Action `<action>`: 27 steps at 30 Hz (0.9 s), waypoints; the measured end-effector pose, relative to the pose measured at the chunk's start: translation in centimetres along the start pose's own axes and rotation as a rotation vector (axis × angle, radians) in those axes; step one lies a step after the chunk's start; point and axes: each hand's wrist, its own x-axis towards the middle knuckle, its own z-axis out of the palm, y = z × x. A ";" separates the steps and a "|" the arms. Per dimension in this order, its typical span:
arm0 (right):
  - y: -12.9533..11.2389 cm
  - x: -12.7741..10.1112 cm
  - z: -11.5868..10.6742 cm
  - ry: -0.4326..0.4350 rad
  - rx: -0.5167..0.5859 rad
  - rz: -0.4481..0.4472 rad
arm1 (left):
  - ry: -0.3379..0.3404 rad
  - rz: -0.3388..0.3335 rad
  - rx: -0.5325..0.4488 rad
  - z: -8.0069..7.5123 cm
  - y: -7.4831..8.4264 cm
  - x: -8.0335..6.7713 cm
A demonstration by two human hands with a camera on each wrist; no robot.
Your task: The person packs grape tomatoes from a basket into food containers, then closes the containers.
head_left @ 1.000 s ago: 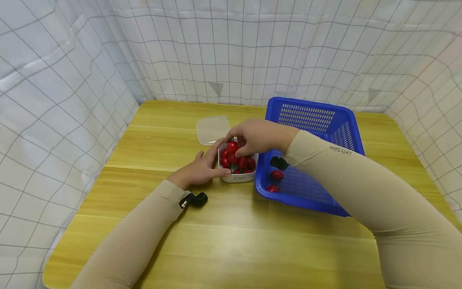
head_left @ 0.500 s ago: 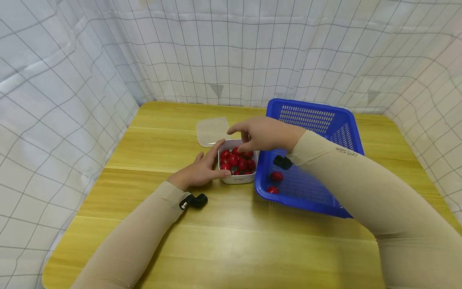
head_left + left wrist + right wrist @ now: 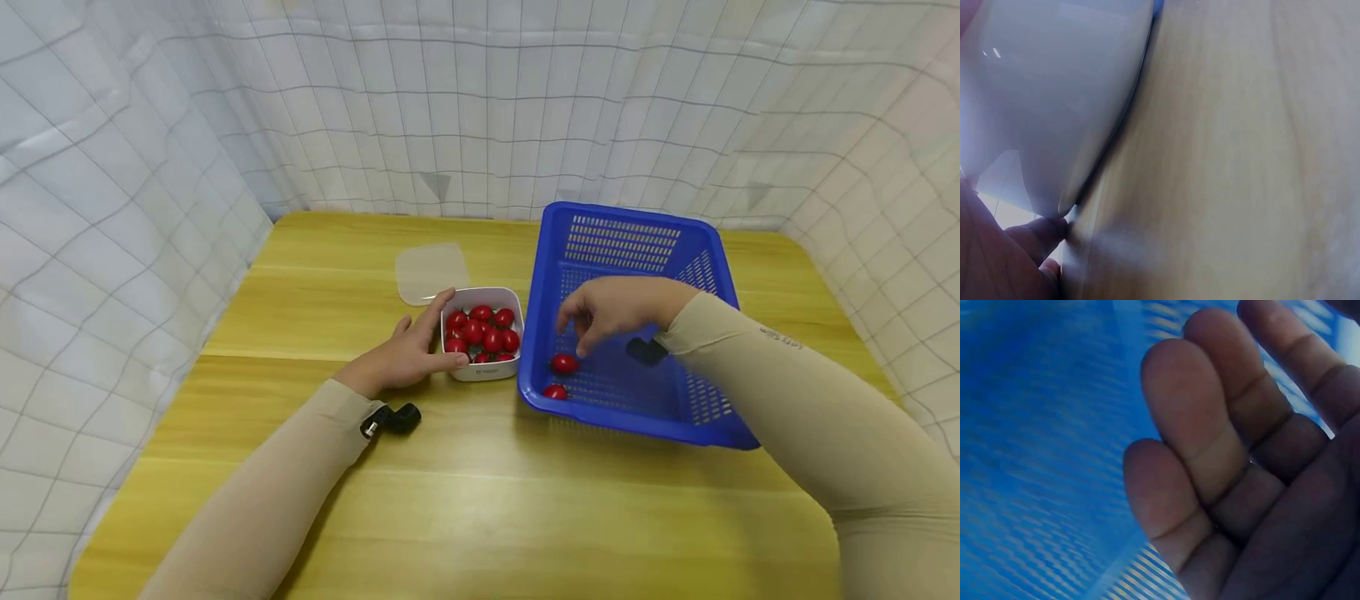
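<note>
A white food container (image 3: 483, 374) on the wooden table holds several small red tomatoes (image 3: 472, 332). My left hand (image 3: 405, 358) grips its left side, thumb on the front edge and index finger at the back corner. The left wrist view shows the container's smooth wall (image 3: 1054, 81) beside the fingers. My right hand (image 3: 618, 308) is inside the blue plastic basket (image 3: 637, 429), fingers loosely bent. In the right wrist view, the bent fingers (image 3: 1185, 400) hold nothing that shows. Just below this hand lies one tomato (image 3: 565, 363), and another tomato (image 3: 555, 392) sits in the basket's near left corner.
A clear, flat lid (image 3: 431, 271) lies on the table (image 3: 480, 500) behind the container. Close to the container's right side stands the basket's raised rim. White grid-patterned curtains (image 3: 480, 108) enclose the table at the back and sides.
My right hand has let go of a tomato in the container, lifted off and moved right into the basket. My left hand stays on the container. The head view has shifted slightly.
</note>
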 end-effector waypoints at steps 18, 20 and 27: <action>0.9 1.9 3.8 -0.032 -0.032 0.003 | -0.001 -0.003 -0.005 -0.2 0.5 -0.2; 0.9 1.9 3.8 -0.035 -0.019 0.009 | -0.002 -0.003 -0.005 -0.2 0.5 -0.2; 0.9 2.0 3.9 -0.044 -0.005 0.026 | 0.000 -0.002 -0.020 -0.2 0.6 -0.3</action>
